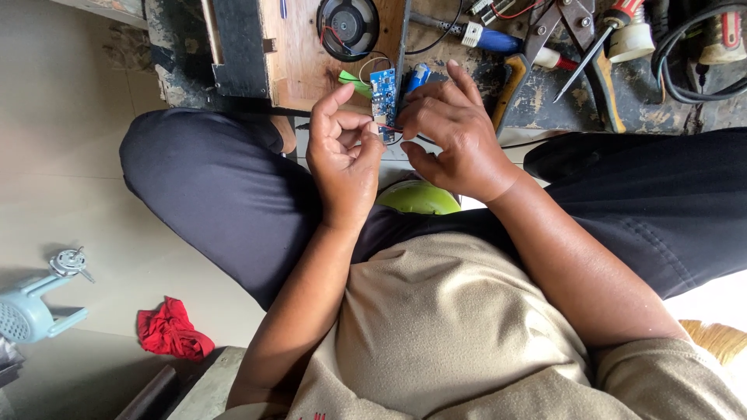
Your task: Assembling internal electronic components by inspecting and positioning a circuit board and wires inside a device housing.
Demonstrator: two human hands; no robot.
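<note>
My left hand [342, 152] pinches the lower end of a small blue circuit board [383, 92] between thumb and fingers. My right hand [451, 132] closes in from the right and grips thin red and black wires [391, 129] at the board's bottom edge. A blue cylindrical battery cell [418, 76] pokes out just behind my right fingers. A black round speaker [348, 25] with red and black leads lies on the wooden board [303, 62] beyond my hands.
Pliers [564, 19], a screwdriver [603, 39], a blue-handled tool [490, 39] and a black cable [685, 54] lie on the dirty low bench. A green round object [418, 198] rests in my lap. On the floor at left are a red rag [171, 330] and a pale blue fan motor part [31, 307].
</note>
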